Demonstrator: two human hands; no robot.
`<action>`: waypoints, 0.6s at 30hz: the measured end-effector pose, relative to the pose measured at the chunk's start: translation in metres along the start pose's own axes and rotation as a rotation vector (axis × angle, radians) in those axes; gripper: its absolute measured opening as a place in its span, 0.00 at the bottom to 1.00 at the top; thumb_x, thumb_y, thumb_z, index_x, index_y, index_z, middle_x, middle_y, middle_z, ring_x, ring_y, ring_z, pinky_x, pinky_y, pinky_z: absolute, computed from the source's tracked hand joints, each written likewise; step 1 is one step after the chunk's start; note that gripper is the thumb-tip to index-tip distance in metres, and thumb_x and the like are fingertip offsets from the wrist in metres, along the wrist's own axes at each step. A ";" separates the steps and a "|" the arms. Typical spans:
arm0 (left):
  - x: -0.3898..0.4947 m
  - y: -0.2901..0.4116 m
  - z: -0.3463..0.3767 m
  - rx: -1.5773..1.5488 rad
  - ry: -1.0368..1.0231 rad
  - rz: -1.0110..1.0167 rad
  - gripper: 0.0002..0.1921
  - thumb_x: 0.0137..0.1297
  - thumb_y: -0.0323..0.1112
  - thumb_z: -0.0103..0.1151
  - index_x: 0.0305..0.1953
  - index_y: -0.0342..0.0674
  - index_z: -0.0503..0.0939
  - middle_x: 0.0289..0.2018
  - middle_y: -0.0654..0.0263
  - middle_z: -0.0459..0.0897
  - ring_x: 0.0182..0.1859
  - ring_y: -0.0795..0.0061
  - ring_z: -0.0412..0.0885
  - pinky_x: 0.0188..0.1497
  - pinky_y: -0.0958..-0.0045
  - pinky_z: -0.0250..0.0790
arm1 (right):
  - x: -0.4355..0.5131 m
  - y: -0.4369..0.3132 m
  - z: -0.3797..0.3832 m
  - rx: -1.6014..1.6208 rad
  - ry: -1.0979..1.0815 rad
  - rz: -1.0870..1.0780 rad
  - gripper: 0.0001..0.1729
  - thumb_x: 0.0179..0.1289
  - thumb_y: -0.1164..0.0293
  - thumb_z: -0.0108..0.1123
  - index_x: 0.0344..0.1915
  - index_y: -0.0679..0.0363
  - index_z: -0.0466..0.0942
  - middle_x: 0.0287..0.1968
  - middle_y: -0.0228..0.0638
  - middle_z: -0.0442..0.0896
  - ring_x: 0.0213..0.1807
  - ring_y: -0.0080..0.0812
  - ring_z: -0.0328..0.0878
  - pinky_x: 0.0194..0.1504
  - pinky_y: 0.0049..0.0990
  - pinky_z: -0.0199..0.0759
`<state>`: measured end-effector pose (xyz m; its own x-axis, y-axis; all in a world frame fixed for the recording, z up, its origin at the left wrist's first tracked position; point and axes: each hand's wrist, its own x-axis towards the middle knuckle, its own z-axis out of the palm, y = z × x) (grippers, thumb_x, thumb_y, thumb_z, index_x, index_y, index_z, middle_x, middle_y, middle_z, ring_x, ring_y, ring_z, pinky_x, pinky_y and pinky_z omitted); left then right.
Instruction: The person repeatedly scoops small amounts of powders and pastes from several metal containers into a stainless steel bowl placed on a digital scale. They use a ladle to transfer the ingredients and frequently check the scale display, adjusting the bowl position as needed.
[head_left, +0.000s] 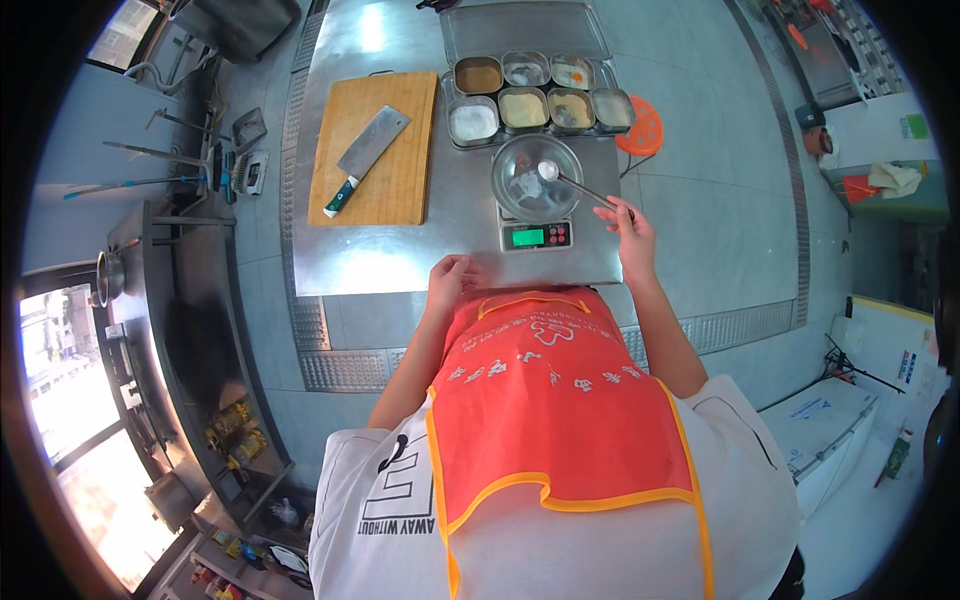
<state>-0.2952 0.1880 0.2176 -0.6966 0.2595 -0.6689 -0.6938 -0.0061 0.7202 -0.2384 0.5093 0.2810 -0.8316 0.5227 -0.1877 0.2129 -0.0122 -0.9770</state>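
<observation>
My right hand (630, 232) grips the handle of a metal spoon (589, 193). The spoon's bowl is heaped with white powder (548, 170) and hangs over a clear mixing bowl (504, 191). Some whitish powder (527, 187) lies at the bottom of that bowl. Beneath it stands a digital kitchen scale (538, 236) with a lit green display. My left hand (453, 279) rests at the front edge of the steel table (367, 262), fingers loosely curled; whether anything is in it is hard to see.
Behind the bowl, a steel tray (463, 140) carries several square tins of powders, including a tin of white powder (473, 120). A cleaver (373, 142) lies on a wooden cutting board (409, 176) at the left. An orange stool (643, 127) stands beyond the table's right edge.
</observation>
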 end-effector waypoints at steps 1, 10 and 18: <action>-0.001 -0.001 0.000 0.003 0.005 -0.004 0.09 0.70 0.33 0.51 0.43 0.34 0.77 0.35 0.60 0.84 0.31 0.75 0.81 0.34 0.74 0.74 | 0.000 0.000 0.001 -0.013 -0.006 -0.001 0.18 0.77 0.64 0.46 0.53 0.63 0.77 0.43 0.35 0.88 0.45 0.20 0.80 0.46 0.21 0.68; -0.002 -0.008 -0.009 0.031 0.024 0.013 0.13 0.69 0.36 0.51 0.47 0.34 0.77 0.36 0.58 0.85 0.31 0.73 0.82 0.37 0.73 0.75 | -0.008 -0.002 0.008 -0.191 -0.057 -0.102 0.15 0.75 0.66 0.49 0.51 0.62 0.79 0.41 0.34 0.88 0.40 0.16 0.80 0.39 0.20 0.69; -0.004 -0.008 -0.011 0.010 0.029 0.015 0.13 0.69 0.36 0.50 0.46 0.34 0.77 0.35 0.58 0.85 0.31 0.73 0.83 0.37 0.73 0.75 | -0.012 -0.013 0.015 -0.716 -0.153 -0.774 0.12 0.63 0.76 0.60 0.48 0.60 0.81 0.36 0.35 0.86 0.39 0.34 0.80 0.42 0.31 0.71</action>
<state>-0.2888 0.1765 0.2121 -0.7122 0.2315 -0.6627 -0.6812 0.0001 0.7321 -0.2386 0.4901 0.2943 -0.9149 0.0600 0.3993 -0.1907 0.8075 -0.5582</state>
